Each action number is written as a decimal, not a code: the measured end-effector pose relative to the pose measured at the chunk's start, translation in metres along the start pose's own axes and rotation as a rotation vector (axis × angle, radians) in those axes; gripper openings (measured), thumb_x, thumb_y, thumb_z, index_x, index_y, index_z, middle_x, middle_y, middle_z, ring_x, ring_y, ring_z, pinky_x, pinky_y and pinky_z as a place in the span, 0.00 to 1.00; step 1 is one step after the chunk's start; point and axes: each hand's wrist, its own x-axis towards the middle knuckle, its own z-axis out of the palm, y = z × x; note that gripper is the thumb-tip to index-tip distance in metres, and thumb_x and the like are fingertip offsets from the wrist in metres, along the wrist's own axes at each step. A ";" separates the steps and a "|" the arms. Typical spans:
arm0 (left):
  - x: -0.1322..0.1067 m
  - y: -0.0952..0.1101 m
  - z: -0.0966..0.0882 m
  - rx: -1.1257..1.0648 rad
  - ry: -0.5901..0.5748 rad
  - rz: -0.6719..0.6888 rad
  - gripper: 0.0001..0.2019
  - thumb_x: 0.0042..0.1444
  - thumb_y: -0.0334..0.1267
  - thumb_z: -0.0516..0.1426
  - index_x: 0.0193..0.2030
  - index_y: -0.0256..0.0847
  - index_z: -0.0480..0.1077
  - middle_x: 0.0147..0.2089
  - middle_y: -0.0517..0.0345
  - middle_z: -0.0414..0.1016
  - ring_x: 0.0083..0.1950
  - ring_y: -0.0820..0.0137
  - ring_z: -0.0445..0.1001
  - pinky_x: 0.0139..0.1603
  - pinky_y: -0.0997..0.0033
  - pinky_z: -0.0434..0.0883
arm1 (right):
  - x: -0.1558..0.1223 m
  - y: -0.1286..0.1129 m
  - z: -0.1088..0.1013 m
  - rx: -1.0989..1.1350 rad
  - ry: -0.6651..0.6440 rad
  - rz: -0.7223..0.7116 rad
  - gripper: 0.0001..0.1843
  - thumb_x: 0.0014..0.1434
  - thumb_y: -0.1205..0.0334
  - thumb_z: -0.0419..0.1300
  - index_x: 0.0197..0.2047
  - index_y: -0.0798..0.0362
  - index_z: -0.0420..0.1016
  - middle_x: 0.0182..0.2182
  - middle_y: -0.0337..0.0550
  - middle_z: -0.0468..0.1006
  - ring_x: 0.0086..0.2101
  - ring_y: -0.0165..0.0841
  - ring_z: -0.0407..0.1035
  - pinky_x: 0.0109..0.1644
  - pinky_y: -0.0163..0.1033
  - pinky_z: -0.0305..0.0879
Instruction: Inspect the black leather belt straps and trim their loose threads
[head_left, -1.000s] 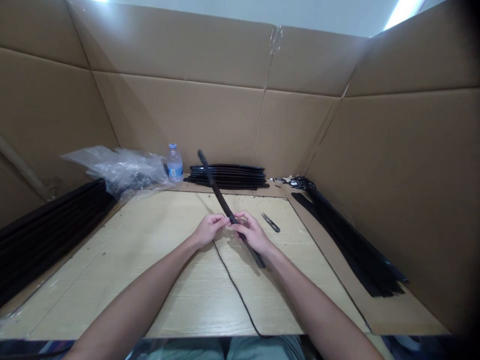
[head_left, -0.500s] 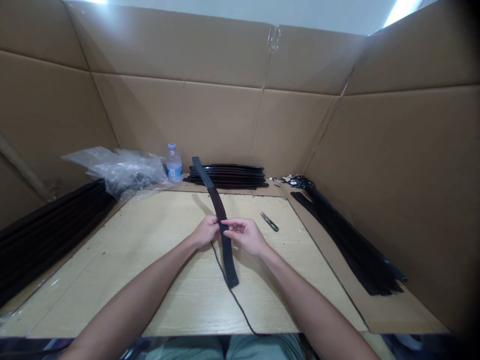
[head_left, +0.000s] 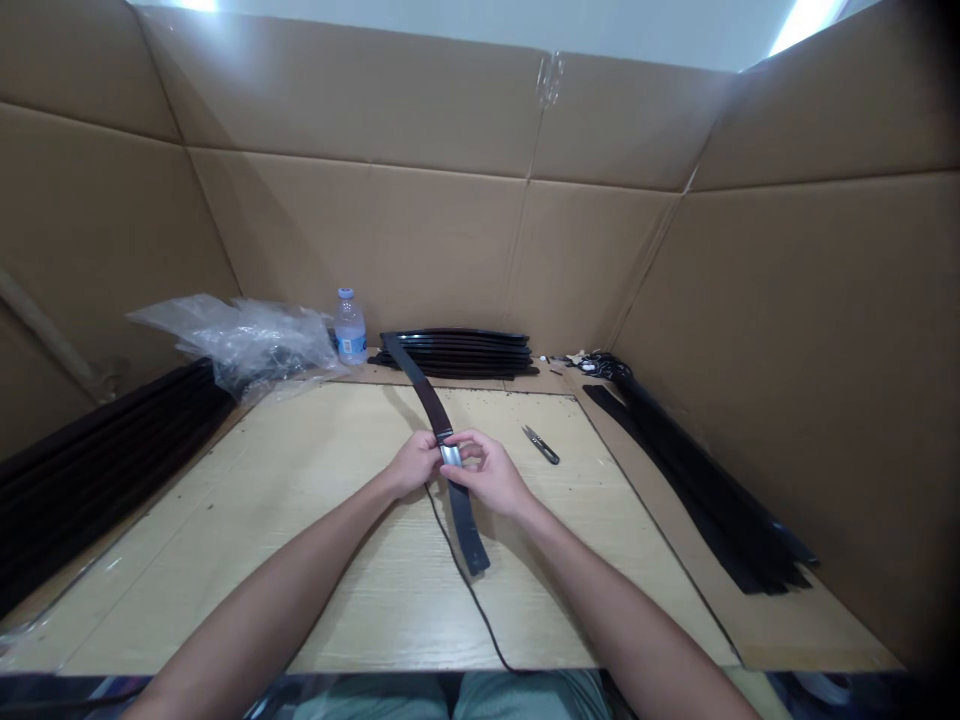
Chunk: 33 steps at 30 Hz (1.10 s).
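Observation:
A long black strip (head_left: 429,402), slightly curved, is held above the table by both hands at about its middle. My left hand (head_left: 414,463) is closed on its left edge. On the other side my right hand (head_left: 491,474) pinches the strip with thumb and fingers. Between the fingertips a shiny silver patch (head_left: 451,455) shows on the strip; whether it is a separate piece or a glare I cannot tell. A thin black cord (head_left: 466,592) runs from beneath my left hand down to the table's front edge.
Thread snips (head_left: 541,445) lie to the right. At the back are stacked black strips (head_left: 465,352), a water bottle (head_left: 350,328) and clear plastic bags (head_left: 247,340). More black strips (head_left: 690,480) lie right, and dark lengths (head_left: 105,470) left. Cardboard walls (head_left: 360,230) surround the wooden table (head_left: 247,500).
The strip has turned in my hands, its far end dropping and its near end shifting right. A silver patch now shows between my fingers, where the strip looked black before.

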 end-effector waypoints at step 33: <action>-0.002 0.007 0.003 -0.266 0.016 -0.066 0.07 0.43 0.30 0.57 0.29 0.37 0.63 0.13 0.73 0.51 0.12 0.85 0.42 0.14 0.82 0.41 | 0.001 -0.003 -0.003 0.097 -0.003 -0.021 0.16 0.50 0.52 0.64 0.32 0.53 0.64 0.18 0.33 0.72 0.15 0.24 0.62 0.15 0.28 0.58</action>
